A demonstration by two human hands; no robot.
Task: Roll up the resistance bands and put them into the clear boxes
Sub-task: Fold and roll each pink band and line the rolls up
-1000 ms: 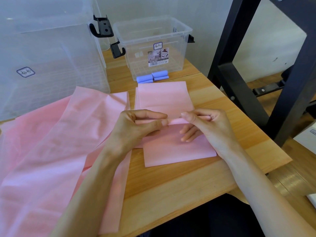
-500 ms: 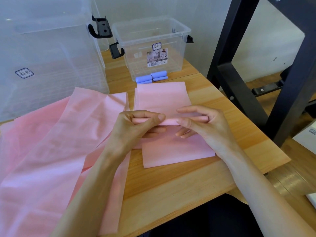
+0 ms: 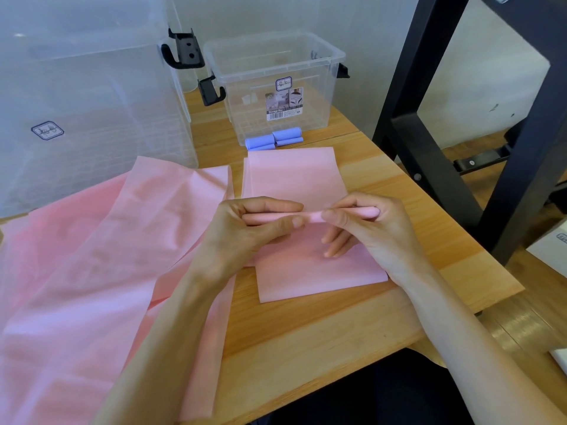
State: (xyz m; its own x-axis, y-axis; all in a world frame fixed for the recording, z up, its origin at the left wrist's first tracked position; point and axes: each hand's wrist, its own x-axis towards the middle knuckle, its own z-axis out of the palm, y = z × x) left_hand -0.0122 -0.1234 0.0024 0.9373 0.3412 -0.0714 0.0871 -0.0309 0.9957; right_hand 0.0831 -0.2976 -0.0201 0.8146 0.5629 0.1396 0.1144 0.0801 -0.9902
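A folded pink resistance band (image 3: 294, 179) lies flat on the wooden table (image 3: 337, 326). Across its middle runs a thin rolled part (image 3: 313, 216). My left hand (image 3: 245, 231) pinches the roll's left end between thumb and fingers. My right hand (image 3: 368, 228) pinches the right end, its lower fingers resting on the band's near flap. A small clear box (image 3: 276, 81) stands behind, with two rolled blue bands (image 3: 273, 141) on the table in front of it. A large clear box (image 3: 92, 96) stands at the back left.
More loose pink bands (image 3: 92, 271) spread over the left half of the table and overhang its near edge. A black metal frame (image 3: 460, 118) rises just right of the table. The table's right edge lies close to my right wrist.
The two hands have kept turning the pink roll between their fingers, and the roll looks slightly thicker and lies a little farther up the band.
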